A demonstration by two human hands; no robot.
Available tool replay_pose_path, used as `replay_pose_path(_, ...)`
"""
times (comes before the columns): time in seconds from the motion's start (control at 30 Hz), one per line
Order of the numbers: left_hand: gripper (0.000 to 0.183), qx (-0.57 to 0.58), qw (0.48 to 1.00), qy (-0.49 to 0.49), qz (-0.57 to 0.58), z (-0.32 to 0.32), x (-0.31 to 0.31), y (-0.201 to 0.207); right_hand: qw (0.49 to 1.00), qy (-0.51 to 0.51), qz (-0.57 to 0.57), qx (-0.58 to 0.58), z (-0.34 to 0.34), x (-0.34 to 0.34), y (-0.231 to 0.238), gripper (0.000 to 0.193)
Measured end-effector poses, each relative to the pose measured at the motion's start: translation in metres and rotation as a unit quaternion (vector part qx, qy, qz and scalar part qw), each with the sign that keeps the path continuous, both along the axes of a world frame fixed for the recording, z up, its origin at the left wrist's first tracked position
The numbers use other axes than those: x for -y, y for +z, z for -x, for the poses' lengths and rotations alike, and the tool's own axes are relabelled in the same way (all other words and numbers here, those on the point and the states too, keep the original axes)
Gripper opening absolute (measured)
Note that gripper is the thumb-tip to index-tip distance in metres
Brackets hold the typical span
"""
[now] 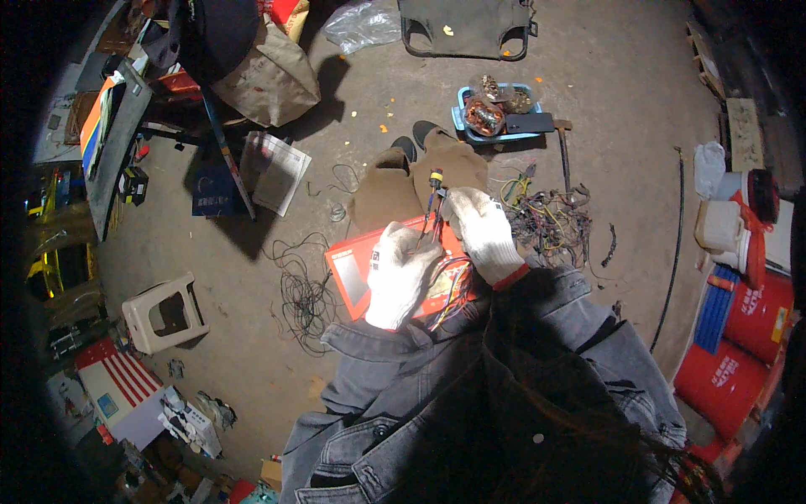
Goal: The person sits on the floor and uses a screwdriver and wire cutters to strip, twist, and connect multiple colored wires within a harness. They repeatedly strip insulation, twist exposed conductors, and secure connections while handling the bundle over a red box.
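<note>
The person sits with a red box [357, 252] on their lap, and a few thin wires [429, 225] stand up over it, between two white gloves. At the top of these wires is a yellow and black plug [436, 178]. The left hand [400, 277] is closed and grips the wires low down. The right hand [487, 231] is curled in at the wires just below the plug; its fingertips are partly hidden, so one cannot tell if it pinches them. To do this well, the left hand should likely hold firm while the right one works gently, close to the plug, so that no wire bends hard or pulls loose. Thick gloves may make small wires hard to feel. More wires [453, 290] loop over the box near the jacket, and they could snag on a sleeve. The box's edges poke out past the left hand, so a bump there might tip it. On the right, a messy wire pile [550, 220] lies near the right hand, with a hammer [564, 155] beyond it. On the left, a black wire coil [302, 290] sits beside the box. The best room to move seems to be straight up.
</note>
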State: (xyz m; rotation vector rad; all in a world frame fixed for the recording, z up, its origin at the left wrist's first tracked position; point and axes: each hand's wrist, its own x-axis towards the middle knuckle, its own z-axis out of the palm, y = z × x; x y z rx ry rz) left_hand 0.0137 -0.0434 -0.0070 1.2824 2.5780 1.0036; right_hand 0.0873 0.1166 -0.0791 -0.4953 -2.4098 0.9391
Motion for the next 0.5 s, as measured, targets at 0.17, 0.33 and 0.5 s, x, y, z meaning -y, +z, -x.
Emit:
replay_pose_path(0.17, 0.018, 0.358, 0.916, 0.161, -0.087, -0.001, -0.004, 0.004, 0.983, -0.011, 0.183, 0.025, 0.006, -0.003, 0.005, 0.018)
replay_pose_path(0.33, 0.013, 0.584, 0.715, 0.253, -0.291, -0.005, -0.011, 0.01, 0.973, 0.058, 0.2, 0.101, -0.008, -0.016, 0.036, 0.022)
replay_pose_path(0.5, 0.017, 0.518, 0.781, 0.259, -0.233, -0.01, -0.015, 0.003, 0.972, 0.159, 0.105, 0.135, -0.026, -0.018, 0.078, 0.049)
